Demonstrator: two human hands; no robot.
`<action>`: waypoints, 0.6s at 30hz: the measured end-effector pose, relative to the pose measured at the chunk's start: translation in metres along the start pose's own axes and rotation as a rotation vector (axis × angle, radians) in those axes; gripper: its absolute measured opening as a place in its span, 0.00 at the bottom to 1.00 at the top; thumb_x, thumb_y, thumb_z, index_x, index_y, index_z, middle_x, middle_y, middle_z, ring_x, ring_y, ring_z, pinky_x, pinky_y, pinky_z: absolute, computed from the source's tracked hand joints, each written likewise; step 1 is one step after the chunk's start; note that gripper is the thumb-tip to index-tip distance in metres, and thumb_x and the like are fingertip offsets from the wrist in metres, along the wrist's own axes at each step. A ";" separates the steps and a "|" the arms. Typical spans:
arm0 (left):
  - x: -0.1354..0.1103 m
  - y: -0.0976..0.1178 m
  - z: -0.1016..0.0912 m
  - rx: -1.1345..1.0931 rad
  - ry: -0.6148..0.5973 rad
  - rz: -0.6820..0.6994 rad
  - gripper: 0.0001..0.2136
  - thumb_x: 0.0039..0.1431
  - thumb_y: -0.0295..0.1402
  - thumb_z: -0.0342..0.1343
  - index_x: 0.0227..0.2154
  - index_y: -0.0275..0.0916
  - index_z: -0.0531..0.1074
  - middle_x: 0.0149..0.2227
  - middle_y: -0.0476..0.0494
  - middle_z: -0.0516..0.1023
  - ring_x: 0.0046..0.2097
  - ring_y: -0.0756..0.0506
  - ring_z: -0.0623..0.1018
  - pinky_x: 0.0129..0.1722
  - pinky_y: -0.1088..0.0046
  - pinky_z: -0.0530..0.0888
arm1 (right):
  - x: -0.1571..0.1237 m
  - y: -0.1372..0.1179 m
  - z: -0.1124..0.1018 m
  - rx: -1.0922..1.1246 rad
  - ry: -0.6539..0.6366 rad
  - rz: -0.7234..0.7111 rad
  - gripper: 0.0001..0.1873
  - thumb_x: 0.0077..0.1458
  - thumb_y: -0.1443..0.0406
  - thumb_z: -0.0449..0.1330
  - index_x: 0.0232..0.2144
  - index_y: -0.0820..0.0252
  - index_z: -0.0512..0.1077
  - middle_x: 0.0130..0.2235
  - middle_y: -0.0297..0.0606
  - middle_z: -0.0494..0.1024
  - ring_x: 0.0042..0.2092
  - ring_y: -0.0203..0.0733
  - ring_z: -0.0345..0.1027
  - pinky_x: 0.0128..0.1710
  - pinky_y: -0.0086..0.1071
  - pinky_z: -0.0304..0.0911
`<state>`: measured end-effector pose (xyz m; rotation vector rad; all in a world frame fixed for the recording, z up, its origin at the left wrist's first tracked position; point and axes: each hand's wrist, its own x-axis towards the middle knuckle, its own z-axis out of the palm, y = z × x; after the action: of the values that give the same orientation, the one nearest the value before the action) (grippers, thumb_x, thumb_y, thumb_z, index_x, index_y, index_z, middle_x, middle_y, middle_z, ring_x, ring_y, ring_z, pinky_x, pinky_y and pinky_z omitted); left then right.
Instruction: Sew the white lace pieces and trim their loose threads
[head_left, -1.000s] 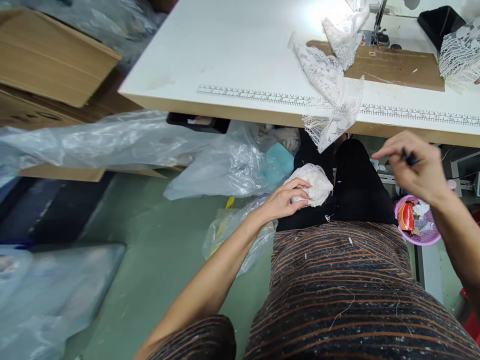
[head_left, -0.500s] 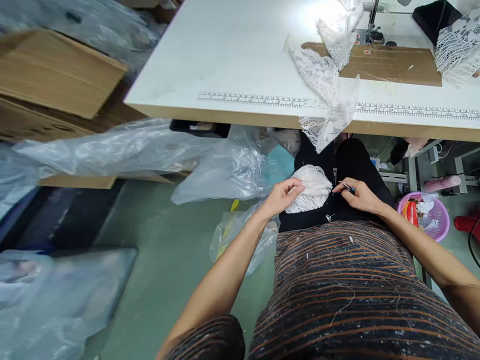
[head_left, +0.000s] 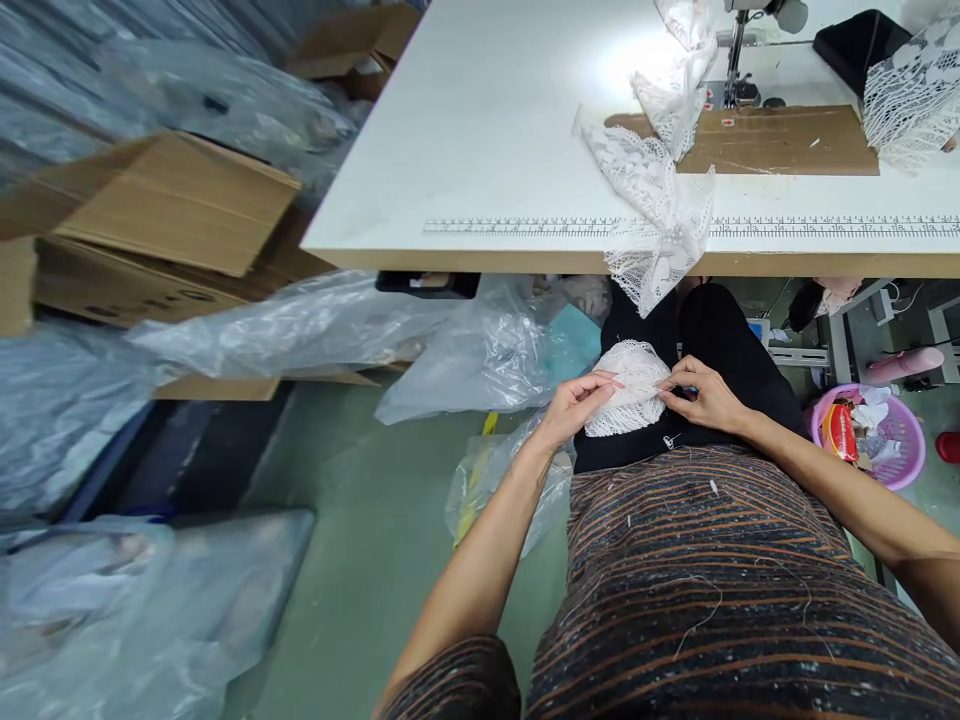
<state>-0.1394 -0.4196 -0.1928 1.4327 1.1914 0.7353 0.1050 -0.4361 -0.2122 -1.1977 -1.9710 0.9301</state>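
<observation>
White lace piece (head_left: 636, 375), one — we had it laid on our black trousers (head_left: 739, 350). Left hand (head_left: 574, 408): fingertips nearly closed on its left edge. Right hand (head_left: 703, 400): raised aside a second earlier, then pinching the right edge — two-handed work on the lace.

Your lace piece (head_left: 632, 362) shows rough openwork, your trousers (head_left: 727, 345) matt cloth, your tabletop (head_left: 487, 140) smooth, that plastic sheeting (head_left: 450, 375) crinkled, glossy!

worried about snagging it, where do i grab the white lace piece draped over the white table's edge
Probably pinch the white lace piece by its lower tip, from the near side: that tip droops past the white table edge.
</observation>
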 end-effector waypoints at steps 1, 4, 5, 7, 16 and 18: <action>0.000 -0.001 0.000 -0.002 0.004 -0.001 0.23 0.48 0.57 0.62 0.28 0.39 0.79 0.39 0.40 0.81 0.46 0.39 0.77 0.49 0.63 0.71 | -0.001 0.000 0.000 0.010 0.013 -0.002 0.09 0.58 0.61 0.60 0.36 0.56 0.79 0.37 0.40 0.73 0.39 0.42 0.69 0.37 0.35 0.69; 0.000 -0.004 -0.001 -0.005 0.021 -0.004 0.22 0.50 0.55 0.61 0.31 0.39 0.80 0.40 0.40 0.81 0.46 0.40 0.76 0.48 0.64 0.71 | -0.005 0.000 0.000 0.034 0.037 -0.014 0.08 0.57 0.63 0.60 0.36 0.55 0.79 0.38 0.40 0.73 0.39 0.41 0.69 0.36 0.34 0.68; 0.000 -0.005 -0.001 -0.007 0.025 -0.004 0.22 0.50 0.55 0.61 0.32 0.39 0.80 0.41 0.40 0.80 0.45 0.40 0.76 0.47 0.64 0.71 | -0.005 0.000 0.000 0.042 0.040 -0.025 0.08 0.56 0.64 0.60 0.35 0.55 0.79 0.38 0.40 0.73 0.39 0.41 0.69 0.36 0.33 0.68; -0.001 -0.005 0.000 -0.012 0.030 -0.002 0.21 0.50 0.54 0.62 0.33 0.39 0.80 0.40 0.41 0.80 0.44 0.41 0.76 0.46 0.66 0.71 | -0.007 0.000 0.001 0.057 0.047 -0.052 0.08 0.55 0.67 0.59 0.34 0.56 0.79 0.37 0.40 0.72 0.39 0.40 0.69 0.36 0.33 0.68; -0.001 -0.015 0.000 -0.071 0.070 0.033 0.21 0.49 0.51 0.65 0.36 0.38 0.79 0.37 0.42 0.80 0.38 0.46 0.76 0.38 0.72 0.71 | -0.008 0.009 0.004 0.090 0.090 -0.104 0.08 0.53 0.70 0.59 0.33 0.57 0.78 0.37 0.39 0.71 0.38 0.39 0.68 0.34 0.32 0.67; 0.000 -0.018 -0.001 -0.075 0.079 0.046 0.21 0.51 0.51 0.64 0.37 0.38 0.79 0.34 0.43 0.79 0.35 0.47 0.75 0.36 0.73 0.71 | -0.008 0.009 0.005 0.099 0.095 -0.103 0.07 0.53 0.70 0.59 0.32 0.57 0.77 0.37 0.38 0.71 0.37 0.38 0.67 0.33 0.31 0.66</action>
<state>-0.1448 -0.4206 -0.2096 1.3833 1.1819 0.8664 0.1086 -0.4417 -0.2235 -1.0554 -1.8709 0.8917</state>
